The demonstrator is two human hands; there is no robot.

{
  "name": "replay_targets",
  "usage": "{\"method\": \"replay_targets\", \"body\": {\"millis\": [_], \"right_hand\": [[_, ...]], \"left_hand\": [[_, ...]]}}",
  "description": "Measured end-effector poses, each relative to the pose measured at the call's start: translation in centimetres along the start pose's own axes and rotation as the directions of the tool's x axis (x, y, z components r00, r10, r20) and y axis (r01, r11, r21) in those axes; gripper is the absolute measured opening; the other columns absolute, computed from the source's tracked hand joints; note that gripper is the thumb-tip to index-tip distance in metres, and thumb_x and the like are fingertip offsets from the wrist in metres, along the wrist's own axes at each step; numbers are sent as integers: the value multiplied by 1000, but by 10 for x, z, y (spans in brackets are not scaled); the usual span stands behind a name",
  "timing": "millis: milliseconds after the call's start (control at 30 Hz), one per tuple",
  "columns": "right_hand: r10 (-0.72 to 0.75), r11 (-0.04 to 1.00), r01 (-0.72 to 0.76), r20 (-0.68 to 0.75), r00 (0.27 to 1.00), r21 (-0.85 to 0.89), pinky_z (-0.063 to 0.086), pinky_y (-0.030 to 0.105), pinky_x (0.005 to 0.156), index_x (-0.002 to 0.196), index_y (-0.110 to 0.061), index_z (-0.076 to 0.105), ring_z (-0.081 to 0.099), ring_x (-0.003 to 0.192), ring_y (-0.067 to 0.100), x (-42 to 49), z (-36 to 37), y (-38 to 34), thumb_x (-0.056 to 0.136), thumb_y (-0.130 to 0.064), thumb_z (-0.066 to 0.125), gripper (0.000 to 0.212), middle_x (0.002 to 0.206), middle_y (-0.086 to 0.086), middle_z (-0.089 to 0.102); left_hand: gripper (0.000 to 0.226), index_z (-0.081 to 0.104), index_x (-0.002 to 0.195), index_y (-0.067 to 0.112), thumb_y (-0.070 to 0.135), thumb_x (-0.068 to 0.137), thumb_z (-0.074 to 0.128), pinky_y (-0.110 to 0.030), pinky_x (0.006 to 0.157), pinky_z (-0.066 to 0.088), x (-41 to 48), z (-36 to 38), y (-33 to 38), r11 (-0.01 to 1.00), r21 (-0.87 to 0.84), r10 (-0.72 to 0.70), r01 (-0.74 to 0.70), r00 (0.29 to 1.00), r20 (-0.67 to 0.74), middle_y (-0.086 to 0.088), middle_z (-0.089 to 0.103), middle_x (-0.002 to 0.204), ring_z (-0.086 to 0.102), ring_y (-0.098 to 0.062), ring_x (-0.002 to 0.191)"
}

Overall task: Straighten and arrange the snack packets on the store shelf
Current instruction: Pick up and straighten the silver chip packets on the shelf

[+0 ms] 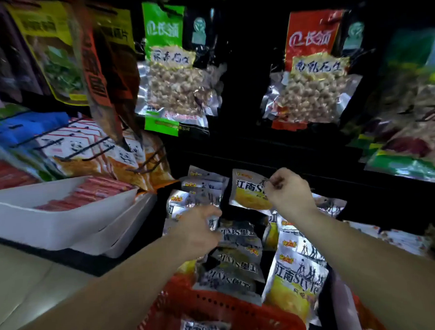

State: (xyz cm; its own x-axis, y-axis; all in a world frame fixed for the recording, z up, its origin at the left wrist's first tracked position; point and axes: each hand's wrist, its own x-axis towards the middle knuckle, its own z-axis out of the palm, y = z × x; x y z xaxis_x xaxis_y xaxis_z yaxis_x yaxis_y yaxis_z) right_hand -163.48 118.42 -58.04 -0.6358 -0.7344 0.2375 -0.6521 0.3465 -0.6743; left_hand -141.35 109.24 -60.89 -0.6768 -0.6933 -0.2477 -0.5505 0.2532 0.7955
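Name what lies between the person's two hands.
In the head view, the silver-and-yellow packet pinched by the right hand lies between it and the left hand, with a dark gap below it.

Silver-yellow snack packets [240,248] stacked overlapping, some inverted; one packet [248,191] tilted at rear.

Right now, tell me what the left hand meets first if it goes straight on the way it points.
The stack of silver packets just beyond the left hand; its fingers seem to touch the nearest one, though depth is unclear.
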Motion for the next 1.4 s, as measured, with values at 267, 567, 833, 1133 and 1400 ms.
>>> {"method": "replay_targets", "body": {"millis": [267,567,833,1133,1400], "right_hand": [[4,993,-27,202,979,113,45,24,67,103,-26,64,62,82,20,20,83,91,105,-24,57,7,90,-3,66],[100,991,-128,389,916,47,50,28,85,120,-28,74,63,100,16,23,101,126,105,-25,60,21,109,-4,70],[38,991,-38,1,999,-126,50,34,72,112,-28,67,59,95,19,28,98,101,94,-38,67,20,113,-7,56],[193,979,-184,645,739,-82,56,34,86,142,-45,53,64,99,11,16,96,91,90,-19,61,59,131,-8,67],[206,936,-343,668,716,79,31,41,119,155,-51,37,29,154,18,41,115,91,96,-7,60,77,172,-15,7]], "left_hand": [[73,43,149,46,40,84,77,-32,99,53,80,64,-45,802,597,-50,-25,993,109,3,42,159,56,-20,129],[39,58,129,47,25,97,58,-40,80,62,119,93,-74,716,692,16,-90,994,112,2,68,119,68,-23,100],[32,68,109,34,8,97,53,-33,60,51,151,77,-62,784,614,193,-92,976,-100,0,70,91,66,-22,81],[32,65,120,24,8,93,65,-41,77,60,175,83,-44,882,458,271,-109,913,-304,-3,68,108,67,-25,99],[21,74,102,26,16,84,80,-30,81,59,119,39,-34,961,218,156,-171,984,87,13,68,98,67,-8,90]]}}
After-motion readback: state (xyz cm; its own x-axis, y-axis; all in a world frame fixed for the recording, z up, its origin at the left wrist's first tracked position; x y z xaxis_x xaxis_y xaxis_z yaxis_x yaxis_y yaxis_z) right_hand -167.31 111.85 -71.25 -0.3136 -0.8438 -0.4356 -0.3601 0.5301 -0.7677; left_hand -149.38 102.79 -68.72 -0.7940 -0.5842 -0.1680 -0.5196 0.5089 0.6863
